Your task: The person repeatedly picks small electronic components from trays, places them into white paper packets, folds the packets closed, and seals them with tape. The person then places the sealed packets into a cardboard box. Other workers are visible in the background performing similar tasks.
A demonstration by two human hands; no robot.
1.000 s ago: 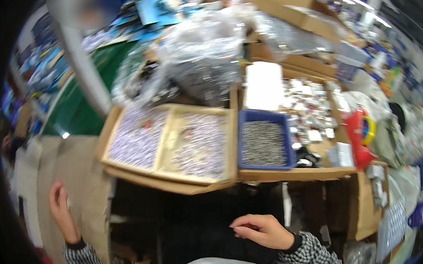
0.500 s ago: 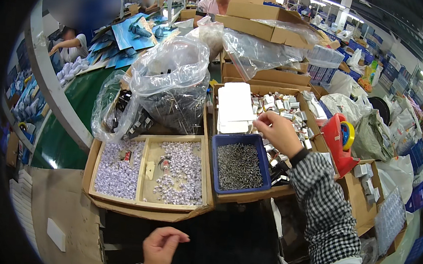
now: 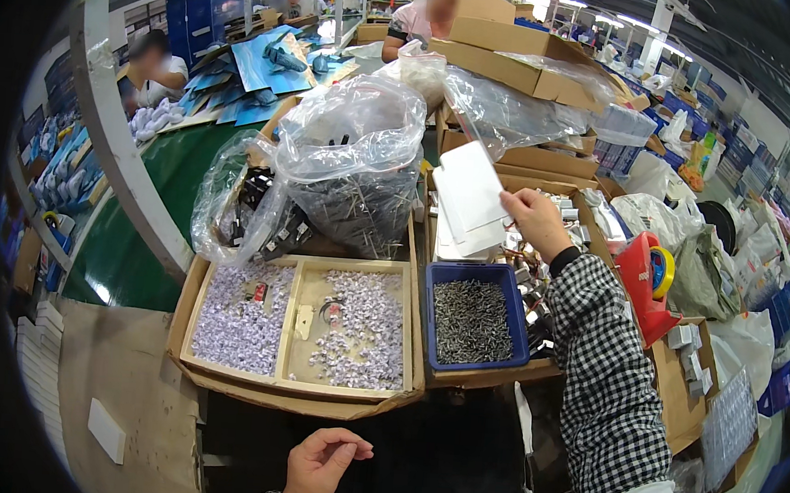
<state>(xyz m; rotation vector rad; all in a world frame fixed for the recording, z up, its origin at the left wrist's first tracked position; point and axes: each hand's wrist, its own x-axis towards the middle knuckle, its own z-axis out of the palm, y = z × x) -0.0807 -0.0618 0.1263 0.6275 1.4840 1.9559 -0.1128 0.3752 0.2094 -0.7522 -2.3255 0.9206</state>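
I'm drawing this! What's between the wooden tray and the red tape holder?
In the head view: cardboard edges, the blue bin, small loose parts and the checked right sleeve.

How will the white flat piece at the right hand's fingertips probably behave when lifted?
The white flat piece is probably stiff: it shows no bend although the right hand grips only its edge. It is likely light, being thin. It may slide easily, because its surface looks smooth.
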